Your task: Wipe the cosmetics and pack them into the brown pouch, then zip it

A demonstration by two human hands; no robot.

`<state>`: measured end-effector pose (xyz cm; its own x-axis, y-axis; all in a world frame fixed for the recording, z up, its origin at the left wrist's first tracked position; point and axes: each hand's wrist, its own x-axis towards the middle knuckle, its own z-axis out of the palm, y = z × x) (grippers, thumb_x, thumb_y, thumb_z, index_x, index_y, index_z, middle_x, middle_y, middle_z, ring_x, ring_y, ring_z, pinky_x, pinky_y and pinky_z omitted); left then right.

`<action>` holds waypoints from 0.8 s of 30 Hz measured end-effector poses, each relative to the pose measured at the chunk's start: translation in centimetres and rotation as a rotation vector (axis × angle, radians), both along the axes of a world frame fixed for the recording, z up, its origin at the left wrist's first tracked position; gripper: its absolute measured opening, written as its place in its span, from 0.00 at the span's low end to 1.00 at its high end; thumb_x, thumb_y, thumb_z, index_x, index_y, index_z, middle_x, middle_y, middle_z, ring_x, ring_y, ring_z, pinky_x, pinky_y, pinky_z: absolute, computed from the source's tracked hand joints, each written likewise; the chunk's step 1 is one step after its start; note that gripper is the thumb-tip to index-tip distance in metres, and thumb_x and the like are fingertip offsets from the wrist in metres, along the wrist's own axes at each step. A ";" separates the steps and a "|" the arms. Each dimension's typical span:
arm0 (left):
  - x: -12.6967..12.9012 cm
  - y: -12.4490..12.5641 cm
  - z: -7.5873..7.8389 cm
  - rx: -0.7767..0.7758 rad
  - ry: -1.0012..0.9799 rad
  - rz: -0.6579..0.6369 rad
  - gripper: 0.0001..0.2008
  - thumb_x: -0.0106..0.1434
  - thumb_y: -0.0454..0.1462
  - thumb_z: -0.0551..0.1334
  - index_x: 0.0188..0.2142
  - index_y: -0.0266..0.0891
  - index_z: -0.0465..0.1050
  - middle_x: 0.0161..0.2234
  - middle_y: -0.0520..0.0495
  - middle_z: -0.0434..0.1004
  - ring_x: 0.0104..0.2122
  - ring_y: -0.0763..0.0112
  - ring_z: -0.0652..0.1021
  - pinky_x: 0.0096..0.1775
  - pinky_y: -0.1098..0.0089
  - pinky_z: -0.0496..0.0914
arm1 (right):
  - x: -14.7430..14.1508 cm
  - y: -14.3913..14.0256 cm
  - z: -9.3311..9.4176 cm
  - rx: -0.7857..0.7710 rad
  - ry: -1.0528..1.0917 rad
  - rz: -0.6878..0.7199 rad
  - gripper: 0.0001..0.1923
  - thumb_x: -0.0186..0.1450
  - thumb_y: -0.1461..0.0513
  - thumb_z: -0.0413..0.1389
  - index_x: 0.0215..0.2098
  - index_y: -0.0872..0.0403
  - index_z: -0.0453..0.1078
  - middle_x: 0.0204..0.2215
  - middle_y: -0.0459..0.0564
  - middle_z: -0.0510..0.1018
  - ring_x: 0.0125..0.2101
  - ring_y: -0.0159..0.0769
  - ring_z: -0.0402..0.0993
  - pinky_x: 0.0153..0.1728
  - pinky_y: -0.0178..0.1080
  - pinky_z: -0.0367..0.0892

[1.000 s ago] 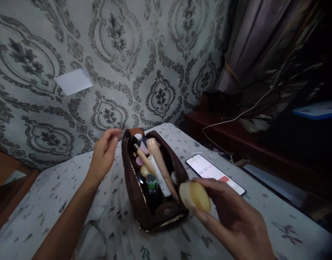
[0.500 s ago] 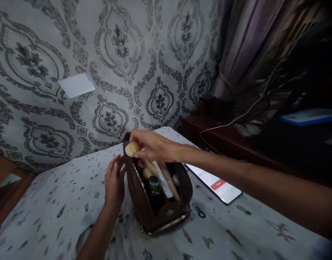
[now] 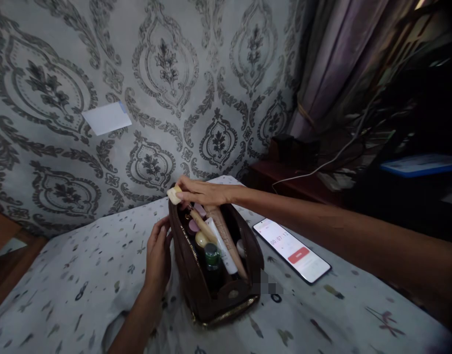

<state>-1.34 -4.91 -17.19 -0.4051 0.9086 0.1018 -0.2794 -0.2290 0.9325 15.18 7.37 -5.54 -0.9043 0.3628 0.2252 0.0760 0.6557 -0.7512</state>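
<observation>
At the far end of the open brown bag (image 3: 184, 263), right hand (image 3: 203, 191) held a small cream jar (image 3: 173, 196) pinched between thumb and fingers, by the far left corner of the rim. Left hand (image 3: 158, 254) was loose, unclenched, beside the bag's left wall; contact hard to judge in dim light. White tube (image 3: 225, 253) lay inside. Phone (image 3: 296, 253) lay to the right on patterned sheet (image 3: 89, 255).

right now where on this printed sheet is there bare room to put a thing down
Bare sheet lies left of the left hand, and nearer than the phone, right of the brown bag. It is crowded inside the bag, packed with tubes and a green-topped bottle, and at its far end, where the right hand holds a jar.
</observation>
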 end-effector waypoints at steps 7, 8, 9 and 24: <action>0.1 -0.1 0.3 -0.014 0.025 0.013 0.20 0.56 0.48 0.68 0.44 0.41 0.76 0.49 0.45 0.79 0.53 0.59 0.75 0.57 0.61 0.67 | 0.2 -0.9 0.8 0.262 -0.063 -0.086 0.08 0.74 0.56 0.45 0.42 0.52 0.52 0.29 0.44 0.72 0.30 0.36 0.74 0.38 0.40 0.68; 0.1 -0.1 0.3 -0.013 0.023 0.013 0.20 0.55 0.48 0.68 0.44 0.41 0.76 0.49 0.45 0.79 0.53 0.59 0.75 0.57 0.61 0.67 | 0.2 -0.8 0.7 0.247 -0.050 -0.087 0.08 0.74 0.56 0.46 0.42 0.51 0.53 0.28 0.44 0.72 0.30 0.36 0.74 0.37 0.40 0.68; 0.1 -0.1 0.3 -0.011 0.021 0.011 0.20 0.55 0.48 0.68 0.44 0.41 0.76 0.49 0.45 0.79 0.54 0.58 0.75 0.57 0.61 0.66 | 0.2 -0.5 0.6 0.221 -0.038 -0.084 0.08 0.73 0.56 0.47 0.41 0.51 0.53 0.28 0.44 0.72 0.30 0.36 0.74 0.36 0.39 0.68; 0.0 -0.2 0.2 -0.006 0.015 -0.004 0.20 0.56 0.48 0.68 0.45 0.42 0.77 0.49 0.46 0.79 0.54 0.60 0.75 0.58 0.61 0.65 | 0.8 1.8 1.5 0.380 -0.107 -0.006 0.15 0.58 0.63 0.62 0.39 0.53 0.60 0.27 0.40 0.69 0.28 0.31 0.65 0.30 0.32 0.58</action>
